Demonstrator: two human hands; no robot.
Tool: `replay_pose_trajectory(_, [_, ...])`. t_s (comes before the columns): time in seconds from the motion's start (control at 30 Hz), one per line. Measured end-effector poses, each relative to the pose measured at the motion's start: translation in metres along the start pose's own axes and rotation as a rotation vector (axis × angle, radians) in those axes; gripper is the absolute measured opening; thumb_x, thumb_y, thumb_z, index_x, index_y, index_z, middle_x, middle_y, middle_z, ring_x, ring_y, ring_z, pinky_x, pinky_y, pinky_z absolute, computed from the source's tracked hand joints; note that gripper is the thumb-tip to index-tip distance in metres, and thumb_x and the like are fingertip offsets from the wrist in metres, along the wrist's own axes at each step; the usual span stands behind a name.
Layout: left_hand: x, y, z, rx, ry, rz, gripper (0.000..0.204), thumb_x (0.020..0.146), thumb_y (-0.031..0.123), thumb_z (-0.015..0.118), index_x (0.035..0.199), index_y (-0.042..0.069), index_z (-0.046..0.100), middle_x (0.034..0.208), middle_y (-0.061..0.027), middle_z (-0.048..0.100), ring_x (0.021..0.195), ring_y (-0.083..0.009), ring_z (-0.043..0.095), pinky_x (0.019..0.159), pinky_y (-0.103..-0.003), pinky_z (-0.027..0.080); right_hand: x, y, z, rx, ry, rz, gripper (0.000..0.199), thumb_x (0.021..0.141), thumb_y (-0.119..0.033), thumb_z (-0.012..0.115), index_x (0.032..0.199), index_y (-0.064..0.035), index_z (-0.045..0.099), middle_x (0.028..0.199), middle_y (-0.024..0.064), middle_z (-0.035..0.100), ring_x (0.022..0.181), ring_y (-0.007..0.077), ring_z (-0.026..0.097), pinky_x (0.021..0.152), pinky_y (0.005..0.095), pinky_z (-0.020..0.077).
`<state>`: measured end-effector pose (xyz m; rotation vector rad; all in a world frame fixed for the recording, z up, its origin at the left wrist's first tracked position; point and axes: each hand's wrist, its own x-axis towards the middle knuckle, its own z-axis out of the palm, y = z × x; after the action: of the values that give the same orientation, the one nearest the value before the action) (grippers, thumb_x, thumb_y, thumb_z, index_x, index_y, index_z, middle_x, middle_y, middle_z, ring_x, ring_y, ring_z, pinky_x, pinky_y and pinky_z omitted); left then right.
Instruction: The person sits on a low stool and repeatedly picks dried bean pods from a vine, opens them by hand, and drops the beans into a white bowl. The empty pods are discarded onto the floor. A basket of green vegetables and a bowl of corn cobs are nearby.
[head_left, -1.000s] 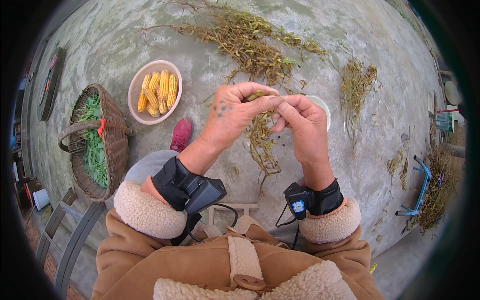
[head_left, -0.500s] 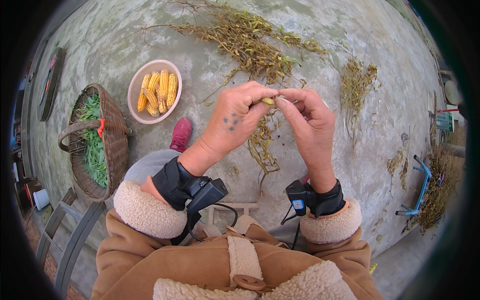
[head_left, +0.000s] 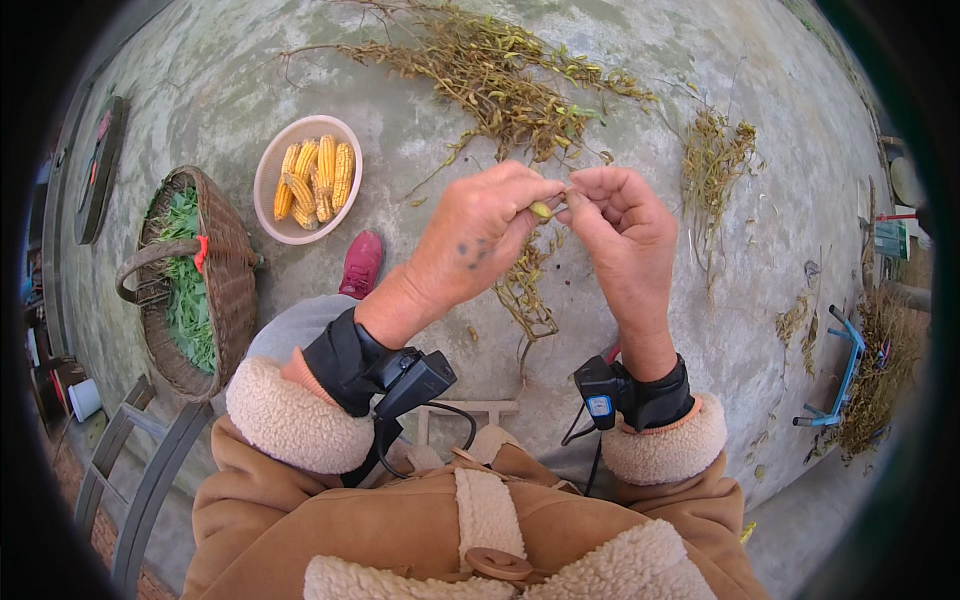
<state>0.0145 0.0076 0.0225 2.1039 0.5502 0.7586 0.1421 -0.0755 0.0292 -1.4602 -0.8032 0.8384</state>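
Observation:
In front of me both hands meet over a small yellow-green bean pod (head_left: 541,210). My left hand (head_left: 478,232) pinches it between thumb and fingertips. At the pod's other end, the thumb and forefinger of my right hand (head_left: 630,235) press together; the exact grip is partly hidden by the fingers. Beneath the hands, a dry bean stalk (head_left: 528,300) with pods lies on the concrete. A larger heap of dried bean plants (head_left: 490,85) spreads beyond the hands.
A pale basin (head_left: 264,190) of corn cobs sits to the left, near a wicker basket (head_left: 232,290) with green leaves. More dry plants (head_left: 712,160) lie at right, with a blue metal frame (head_left: 850,365) farther over. A ladder-like grey frame (head_left: 150,480) stands lower left.
Both hands have shifted slightly to the right. The pod has turned a little in the left fingers, and the right fingers have curled somewhat more.

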Motion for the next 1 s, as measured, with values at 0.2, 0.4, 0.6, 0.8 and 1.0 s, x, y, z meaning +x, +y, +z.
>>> replay_pose_trajectory(0.2, [-0.0004, -0.0008, 0.0028, 0.007, 0.018, 0.05, 0.027, 0.071, -0.006, 0.056, 0.097, 0.001, 0.058, 0.085, -0.0129, 0.058, 0.077, -0.0292, 0.058, 0.064, -0.033, 0.047, 0.0011, -0.0019, -0.001, 0.045, -0.026, 0.011, 0.024, 0.076, 0.001, 0.058, 0.099, 0.0001, 0.054, 0.08, 0.0035, 0.061, 0.07, 0.0067, 0.057, 0.063, 0.0194, 0.0456])
replay_pose_trajectory(0.4, [-0.0025, 0.0011, 0.0049, 0.032, 0.016, 0.037, 0.03, 0.075, -0.008, 0.053, 0.103, 0.001, 0.057, 0.09, -0.0133, 0.059, 0.079, -0.0263, 0.06, 0.066, -0.03, 0.048, 0.0005, -0.006, -0.0007, 0.013, -0.04, -0.011, 0.025, 0.076, 0.003, 0.056, 0.1, 0.0007, 0.054, 0.08, 0.0037, 0.06, 0.071, 0.0074, 0.057, 0.064, 0.0197, 0.046])
replay_pose_trajectory(0.6, [-0.0049, 0.0036, 0.0067, 0.034, 0.003, 0.012, 0.035, 0.074, -0.01, 0.051, 0.107, 0.002, 0.055, 0.092, -0.0138, 0.058, 0.081, -0.026, 0.059, 0.068, -0.029, 0.047, 0.0005, -0.0059, 0.0005, 0.098, -0.012, 0.015, 0.023, 0.078, 0.004, 0.055, 0.101, 0.0015, 0.053, 0.079, 0.0045, 0.059, 0.07, 0.0088, 0.057, 0.064, 0.0199, 0.0462])
replay_pose_trajectory(0.8, [-0.003, -0.0018, 0.0081, -0.201, 0.004, -0.065, 0.029, 0.075, -0.004, 0.052, 0.103, 0.0, 0.056, 0.088, -0.0131, 0.057, 0.078, -0.0258, 0.058, 0.067, -0.029, 0.046, 0.0044, -0.0019, -0.0032, 0.337, 0.017, 0.121, 0.022, 0.077, 0.003, 0.054, 0.099, 0.0015, 0.054, 0.078, 0.005, 0.059, 0.067, 0.0101, 0.059, 0.063, 0.0206, 0.0467])
replay_pose_trajectory(1.0, [-0.0023, 0.0001, 0.0097, -0.508, 0.037, -0.323, 0.022, 0.088, 0.009, 0.051, 0.107, 0.002, 0.058, 0.078, 0.0015, 0.057, 0.066, -0.0044, 0.046, 0.056, -0.02, 0.038, 0.0048, 0.0001, -0.0027, 0.374, 0.013, 0.143, 0.016, 0.079, 0.004, 0.051, 0.093, 0.0021, 0.058, 0.08, 0.0049, 0.06, 0.071, 0.0117, 0.061, 0.063, 0.0207, 0.0473])
